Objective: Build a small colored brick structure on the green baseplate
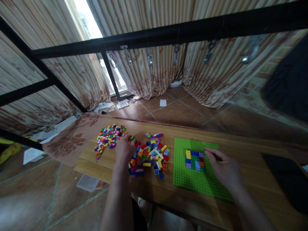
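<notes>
A green baseplate (pixel 181 173) lies on the wooden table (pixel 144 126). Yellow, blue, purple, teal and red bricks form a block (pixel 194 160) near its upper middle. My right hand (pixel 222 166) is over the baseplate's right part, fingertips together beside the block's upper right corner; anything pinched there is too small to make out. My left hand (pixel 125 147) reaches between a heap of small bricks (pixel 109 136) and a pile of larger bricks (pixel 149 155). Its fingertips are at the upper left edge of the larger pile, partly hidden behind the hand.
A dark flat object (pixel 284 179) lies at the table's right end. Black metal bars (pixel 154 38) cross above, with striped curtains (pixel 156 73) behind. A clear plastic container (pixel 89 183) sits below the table's left front edge. Papers lie on the tiled floor.
</notes>
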Tool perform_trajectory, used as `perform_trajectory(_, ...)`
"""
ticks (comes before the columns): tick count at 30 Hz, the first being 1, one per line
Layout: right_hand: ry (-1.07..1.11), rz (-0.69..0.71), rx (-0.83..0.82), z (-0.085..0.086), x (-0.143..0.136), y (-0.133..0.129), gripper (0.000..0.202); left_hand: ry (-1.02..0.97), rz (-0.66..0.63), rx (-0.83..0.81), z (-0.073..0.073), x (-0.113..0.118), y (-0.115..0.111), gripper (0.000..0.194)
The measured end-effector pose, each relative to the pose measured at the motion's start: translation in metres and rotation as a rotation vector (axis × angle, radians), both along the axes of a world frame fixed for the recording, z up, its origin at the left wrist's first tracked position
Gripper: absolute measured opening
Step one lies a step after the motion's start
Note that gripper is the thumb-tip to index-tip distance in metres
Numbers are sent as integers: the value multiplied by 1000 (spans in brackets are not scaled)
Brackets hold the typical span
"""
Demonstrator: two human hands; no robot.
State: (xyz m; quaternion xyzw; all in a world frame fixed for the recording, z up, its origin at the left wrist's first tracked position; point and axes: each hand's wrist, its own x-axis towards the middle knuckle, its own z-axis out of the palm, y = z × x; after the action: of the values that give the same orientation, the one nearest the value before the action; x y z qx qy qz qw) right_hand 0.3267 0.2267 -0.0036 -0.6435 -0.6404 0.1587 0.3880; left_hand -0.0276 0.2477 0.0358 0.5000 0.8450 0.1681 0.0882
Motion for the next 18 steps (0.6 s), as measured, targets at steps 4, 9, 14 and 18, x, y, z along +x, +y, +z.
perform_trajectory(4,3,6,-7,1,-1,0,32,74,-46,-3,-6,3,6,39)
perform_trajectory(9,-8,5,-11,2,0,0,32,79,-80,-43,-8,7,8,33)
perform_trajectory(14,-4,15,-18,4,-1,-1,32,4,-115,-30,-3,12,6,39)
perform_trajectory(18,-2,12,-16,7,-3,-2,32,-94,-127,-35,-1,12,5,35)
